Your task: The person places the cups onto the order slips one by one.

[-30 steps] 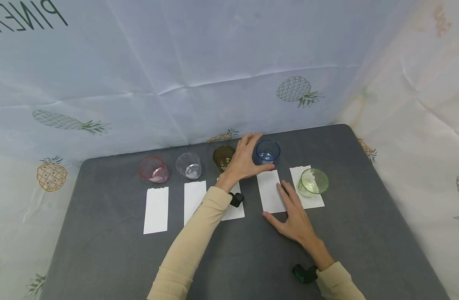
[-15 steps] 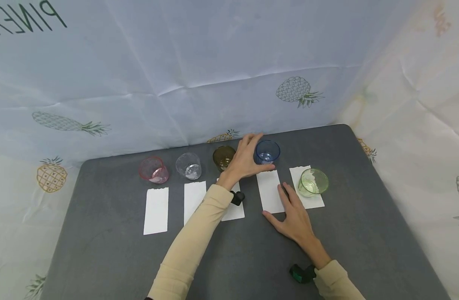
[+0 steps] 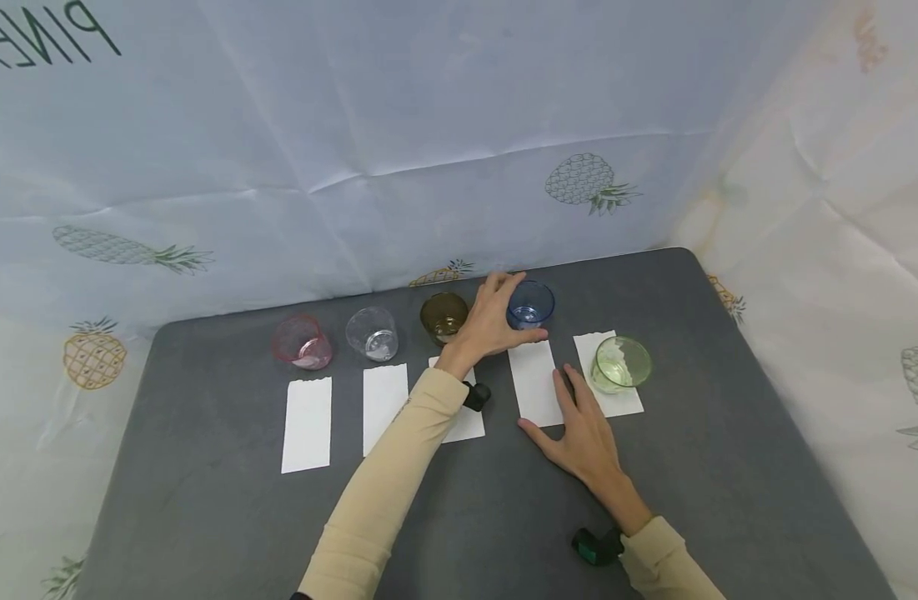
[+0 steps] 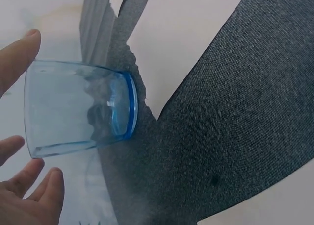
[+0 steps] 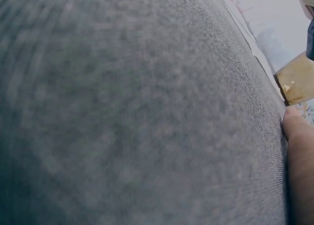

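Beside the blue glass [image 3: 532, 307], at the back of the table, is my left hand [image 3: 491, 318], its thumb and fingers spread about the rim. In the left wrist view the blue glass [image 4: 73, 105] stands on the table, and the fingers look loose, with a gap at the thumb. My right hand [image 3: 584, 442] lies with spread fingers over the near right part of a white paper strip [image 3: 534, 379]. Just right of its fingertips, a green glass [image 3: 624, 364] stands on another paper strip [image 3: 619, 404]. The right wrist view shows mostly table and one digit.
Left of my left hand stand a brown glass [image 3: 442, 315], a clear glass [image 3: 372, 333] and a pink glass [image 3: 301, 342]. Paper strips [image 3: 307, 425] lie in front of them, some partly under my left forearm. A pineapple-print cloth [image 3: 338, 142] hangs behind the grey table [image 3: 203, 500].
The head view has shifted slightly, so everything appears a little further left. Both hands and the glasses keep nearly the same places relative to each other.
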`<state>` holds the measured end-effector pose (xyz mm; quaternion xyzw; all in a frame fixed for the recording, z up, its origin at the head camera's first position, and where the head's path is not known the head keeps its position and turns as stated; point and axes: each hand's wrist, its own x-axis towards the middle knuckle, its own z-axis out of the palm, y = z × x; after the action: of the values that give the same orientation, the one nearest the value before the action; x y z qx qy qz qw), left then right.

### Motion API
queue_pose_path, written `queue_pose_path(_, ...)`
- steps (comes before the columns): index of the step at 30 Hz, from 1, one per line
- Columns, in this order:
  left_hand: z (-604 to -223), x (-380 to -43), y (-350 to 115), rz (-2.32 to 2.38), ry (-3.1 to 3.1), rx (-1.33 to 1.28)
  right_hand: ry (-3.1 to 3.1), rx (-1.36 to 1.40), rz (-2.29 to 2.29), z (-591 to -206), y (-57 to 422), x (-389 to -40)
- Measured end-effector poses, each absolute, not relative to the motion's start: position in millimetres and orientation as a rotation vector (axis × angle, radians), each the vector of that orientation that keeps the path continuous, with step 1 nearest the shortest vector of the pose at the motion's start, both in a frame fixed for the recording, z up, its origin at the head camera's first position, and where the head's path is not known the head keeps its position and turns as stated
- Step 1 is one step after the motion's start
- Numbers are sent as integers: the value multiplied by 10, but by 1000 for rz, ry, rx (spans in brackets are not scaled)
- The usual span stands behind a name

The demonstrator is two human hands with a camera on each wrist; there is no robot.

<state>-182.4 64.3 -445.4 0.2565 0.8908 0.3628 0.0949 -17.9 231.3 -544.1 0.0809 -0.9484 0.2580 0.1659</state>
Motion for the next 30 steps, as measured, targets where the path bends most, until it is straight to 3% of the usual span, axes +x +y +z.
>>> queue_pose_path(30,-4468,-1826,696,1143,2613,713,-2717,207,721,-5434,2292,-170)
